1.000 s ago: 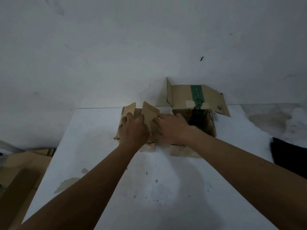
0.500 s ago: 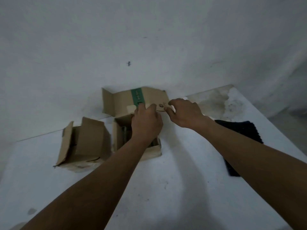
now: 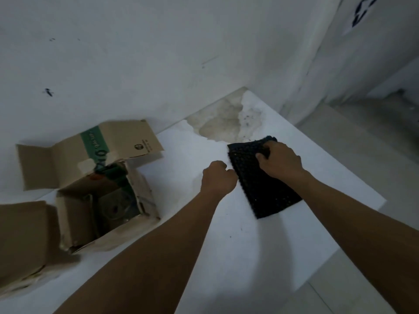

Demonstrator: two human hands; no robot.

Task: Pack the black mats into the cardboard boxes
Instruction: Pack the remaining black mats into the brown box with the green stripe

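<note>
Head view shows both hands, right hand point(image 3: 280, 160) and left hand point(image 3: 218, 179), clenched on the black mat point(image 3: 260, 184) near the tabletop's point(image 3: 204, 234) far right corner, not yet packed into the open cardboard box point(image 3: 106, 200)

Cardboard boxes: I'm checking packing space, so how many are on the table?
2. An open box with a green stripe stands left of the hands; a second box sits at the left edge, partly cut off. More may lie out of view.

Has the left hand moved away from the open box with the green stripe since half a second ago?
Yes. The left hand has left the open box and gone rightward to the black mat.
</note>
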